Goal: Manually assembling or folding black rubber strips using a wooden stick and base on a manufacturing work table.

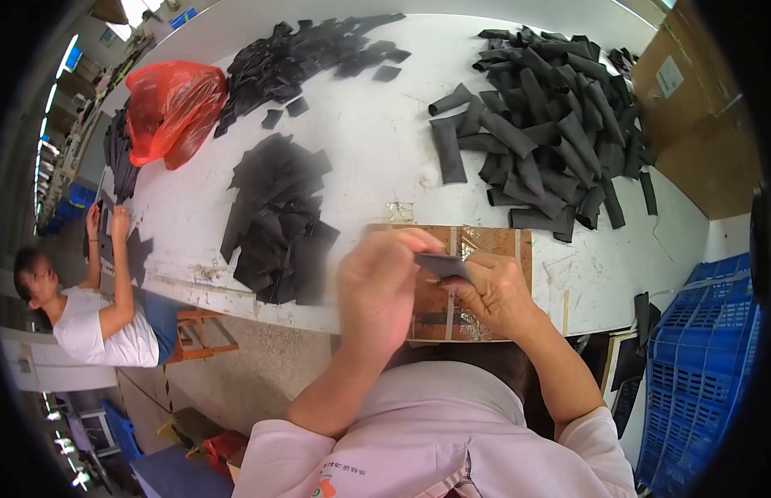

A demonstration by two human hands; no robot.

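A small dark grey piece of sheet material (443,266), perhaps fabric, is held up between my hands over a brown board (431,324). My right hand (500,292) pinches its right end between thumb and fingers. At its left end my left hand (377,286), blurred by motion, is curled with its fingertips against the piece. To the left lies a loose pile of flat dark pieces (277,220). Farther right is a heap of dark rolled tubes (551,133) of similar material.
More flat dark pieces (273,70) lie at the back left, beside a red plastic bag (173,108). A cardboard box (692,108) stands at the right. Blue crates (697,365) are stacked at the lower right. Another person (111,319) works at the table's left end.
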